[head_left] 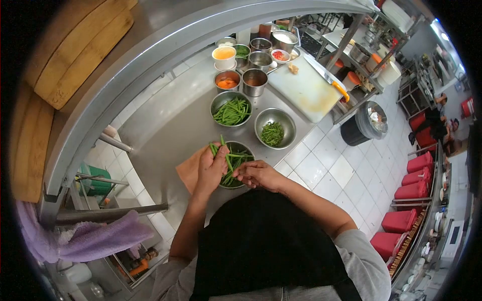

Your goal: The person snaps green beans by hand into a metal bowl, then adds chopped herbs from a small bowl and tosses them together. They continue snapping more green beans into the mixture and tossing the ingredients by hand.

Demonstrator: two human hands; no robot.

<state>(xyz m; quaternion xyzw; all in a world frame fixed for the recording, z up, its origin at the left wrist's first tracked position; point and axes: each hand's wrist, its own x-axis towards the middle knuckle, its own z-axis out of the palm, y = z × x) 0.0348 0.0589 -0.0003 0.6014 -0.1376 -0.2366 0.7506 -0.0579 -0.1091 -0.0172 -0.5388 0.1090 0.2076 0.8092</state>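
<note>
My left hand is closed round a few green beans, their ends sticking up past the fingers. Just to its right, my right hand has its fingers pinched together over the rim of the nearest steel bowl; what they grip is too small to make out. More green beans lie in that bowl, partly hidden by both hands. Beyond it stands a second steel bowl full of whole beans. To the right, another steel bowl holds small green pieces. A brown cloth or paper lies under my left wrist.
Several metal pots and tubs, one a white cup of orange liquid, stand at the back. A knife with an orange handle rests on the white cutting board. A lined bin stands on the floor at right; a purple towel hangs at left.
</note>
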